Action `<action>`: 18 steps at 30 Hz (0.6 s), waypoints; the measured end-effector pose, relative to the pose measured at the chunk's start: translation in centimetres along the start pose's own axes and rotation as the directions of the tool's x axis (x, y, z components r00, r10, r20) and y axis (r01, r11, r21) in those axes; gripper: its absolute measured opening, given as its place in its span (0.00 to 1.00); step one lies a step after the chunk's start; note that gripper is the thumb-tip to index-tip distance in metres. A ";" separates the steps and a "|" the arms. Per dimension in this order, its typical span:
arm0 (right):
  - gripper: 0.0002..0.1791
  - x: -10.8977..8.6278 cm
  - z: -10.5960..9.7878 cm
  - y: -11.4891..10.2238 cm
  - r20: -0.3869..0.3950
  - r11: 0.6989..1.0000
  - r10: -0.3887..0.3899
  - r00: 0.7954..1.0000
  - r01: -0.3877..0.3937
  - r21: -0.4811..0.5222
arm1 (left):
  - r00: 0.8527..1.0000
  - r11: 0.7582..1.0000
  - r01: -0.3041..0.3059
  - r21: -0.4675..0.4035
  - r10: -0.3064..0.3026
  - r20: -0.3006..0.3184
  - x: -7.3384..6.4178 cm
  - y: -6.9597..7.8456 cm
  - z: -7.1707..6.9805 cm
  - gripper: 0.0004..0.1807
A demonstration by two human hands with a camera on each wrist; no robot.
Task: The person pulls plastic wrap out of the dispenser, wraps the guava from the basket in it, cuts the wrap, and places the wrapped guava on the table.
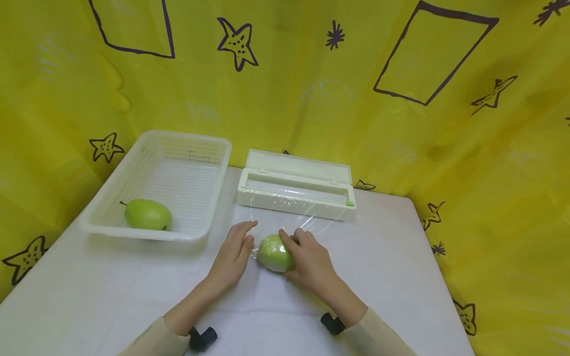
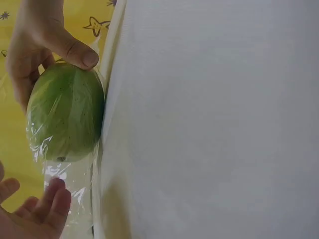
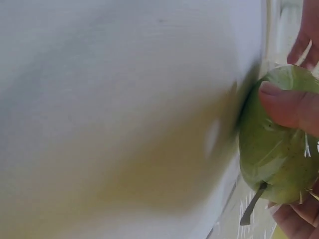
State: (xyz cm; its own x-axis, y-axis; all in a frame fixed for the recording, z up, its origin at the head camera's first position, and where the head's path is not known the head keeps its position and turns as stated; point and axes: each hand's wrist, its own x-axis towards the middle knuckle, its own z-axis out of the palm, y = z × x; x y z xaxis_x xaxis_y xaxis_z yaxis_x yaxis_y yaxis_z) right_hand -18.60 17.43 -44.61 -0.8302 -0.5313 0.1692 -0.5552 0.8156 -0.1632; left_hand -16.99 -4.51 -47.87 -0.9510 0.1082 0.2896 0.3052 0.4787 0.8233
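My right hand [image 1: 313,258] grips a green pear [image 1: 271,253] wrapped in clear cling film, thumb and fingers spread around its stem end. The stem [image 3: 252,205] shows in the right wrist view. My left hand [image 1: 231,254] stands just left of the pear, fingers loosely bent. In the left wrist view, its fingertips are beside the film [image 2: 56,172] that sticks out past the pear's blossom end; whether they touch it I cannot tell. Film stretches from the pear back to a white cling film dispenser [image 1: 267,200], whose lid [image 1: 298,165] is raised.
A white plastic basket [image 1: 218,183] stands on the table's left side, with another green pear [image 1: 148,214] inside. A green slider [image 1: 350,203] sits at the dispenser's right end. A yellow curtain [image 1: 289,99] hangs behind the white table [image 1: 392,277].
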 end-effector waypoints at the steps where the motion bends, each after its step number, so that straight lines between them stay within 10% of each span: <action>1: 0.57 0.1 0.0 0.0 0.004 1.000 0.008 1.000 -0.008 -0.001 | 1.000 1.000 -0.009 0.024 0.010 -0.015 -0.4 0.1 -0.3 0.21; 8: 0.57 0.0 0.1 0.2 0.010 1.000 0.017 1.000 -0.017 0.011 | 0.972 0.980 -0.174 0.096 0.186 -0.145 -3.0 1.4 0.3 0.21; 13: 0.65 -0.1 0.0 0.4 -0.037 0.999 0.038 0.999 -0.037 0.038 | 0.925 0.867 -0.379 0.322 0.369 0.095 -1.9 2.6 2.7 0.35; 18: 0.65 -0.2 0.2 0.5 -0.027 0.973 0.126 0.992 -0.119 0.197 | 0.923 0.764 -0.382 0.520 0.345 0.171 -0.1 3.0 3.5 0.48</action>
State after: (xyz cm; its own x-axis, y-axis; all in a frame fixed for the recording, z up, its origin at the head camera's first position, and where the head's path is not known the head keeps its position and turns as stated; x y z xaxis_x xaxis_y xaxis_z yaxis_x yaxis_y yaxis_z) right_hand -18.73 17.94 -44.92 -0.8920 -0.4174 0.1735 -0.4518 0.8116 -0.3704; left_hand -16.10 -0.01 -47.11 -0.7809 0.4138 0.4680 0.5706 0.7774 0.2648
